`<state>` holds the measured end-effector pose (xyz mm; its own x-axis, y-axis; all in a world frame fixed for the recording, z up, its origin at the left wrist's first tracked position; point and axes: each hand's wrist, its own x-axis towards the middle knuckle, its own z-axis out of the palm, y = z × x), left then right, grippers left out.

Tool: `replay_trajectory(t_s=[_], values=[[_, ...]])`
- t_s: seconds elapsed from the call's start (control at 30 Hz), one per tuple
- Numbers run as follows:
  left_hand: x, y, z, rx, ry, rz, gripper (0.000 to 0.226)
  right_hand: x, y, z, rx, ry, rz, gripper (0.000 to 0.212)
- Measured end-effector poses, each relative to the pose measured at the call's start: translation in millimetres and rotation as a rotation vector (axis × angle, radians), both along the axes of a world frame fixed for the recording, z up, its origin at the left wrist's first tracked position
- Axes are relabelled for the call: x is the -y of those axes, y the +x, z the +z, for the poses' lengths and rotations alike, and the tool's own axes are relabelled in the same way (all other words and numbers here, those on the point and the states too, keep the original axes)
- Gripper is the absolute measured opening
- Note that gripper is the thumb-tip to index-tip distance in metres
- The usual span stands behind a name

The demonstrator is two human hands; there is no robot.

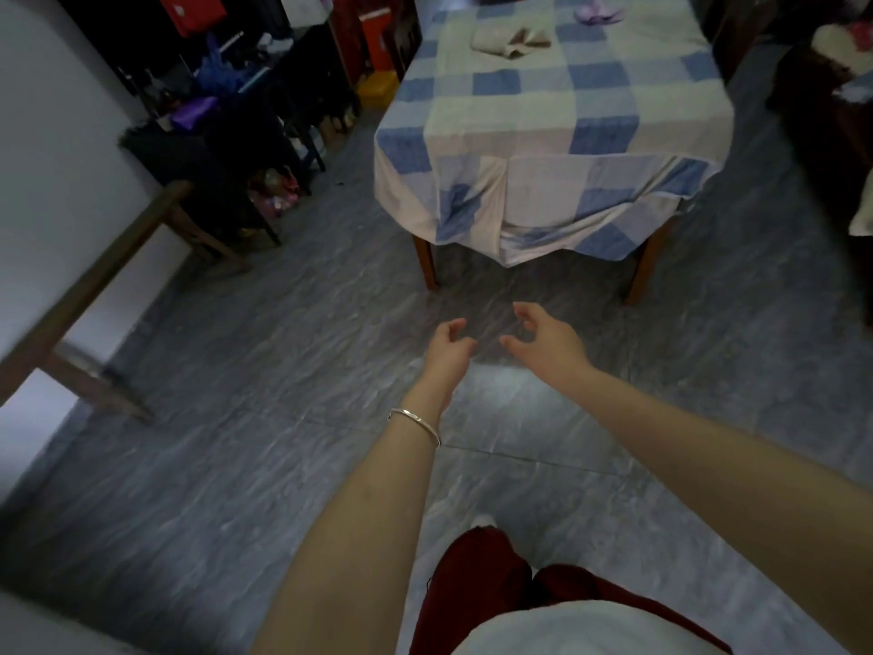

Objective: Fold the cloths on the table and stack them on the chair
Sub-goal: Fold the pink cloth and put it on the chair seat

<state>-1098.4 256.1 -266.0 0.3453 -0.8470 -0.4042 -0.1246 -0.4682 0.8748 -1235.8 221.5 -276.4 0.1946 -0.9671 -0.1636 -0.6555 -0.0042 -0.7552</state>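
The person stands on the grey floor [236, 465], a little before the near edge of the counter [557, 115], which is covered with a blue and white checked sheet. Both arms are stretched forward. The left hand [449, 347], with a bracelet [415, 422] on its wrist, and the right hand [543, 338] are close together. Their fingers are loosely bent and they carry nothing. They hang above the floor, not yet over the counter. A beige cloth [510, 40] lies crumpled on the far left part of the counter, well apart from both hands. A small purple thing [597, 12] lies farther back, more to the right.
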Motion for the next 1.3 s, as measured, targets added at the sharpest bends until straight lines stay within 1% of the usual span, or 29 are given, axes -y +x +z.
replay_trajectory(t_s=[0.33,0.6,0.97,1.1,1.3], values=[[62,11,0,-0.052,0.011,-0.049,0.044,55,11,-3,-0.023,0.003,-0.022,0.059],[145,36,1,-0.061,0.007,-0.071,0.044,127,32,0,-0.021,0.009,-0.073,0.059],[256,62,-3,-0.059,-0.015,-0.165,0.044,224,64,4,-0.029,-0.013,-0.171,0.056],[285,63,-9,-0.051,0.012,-0.203,0.045,247,66,-2,-0.023,0.003,-0.189,0.054],[326,57,-25,-0.064,0.062,-0.205,0.044,286,61,-15,0.0,0.055,-0.202,0.056]])
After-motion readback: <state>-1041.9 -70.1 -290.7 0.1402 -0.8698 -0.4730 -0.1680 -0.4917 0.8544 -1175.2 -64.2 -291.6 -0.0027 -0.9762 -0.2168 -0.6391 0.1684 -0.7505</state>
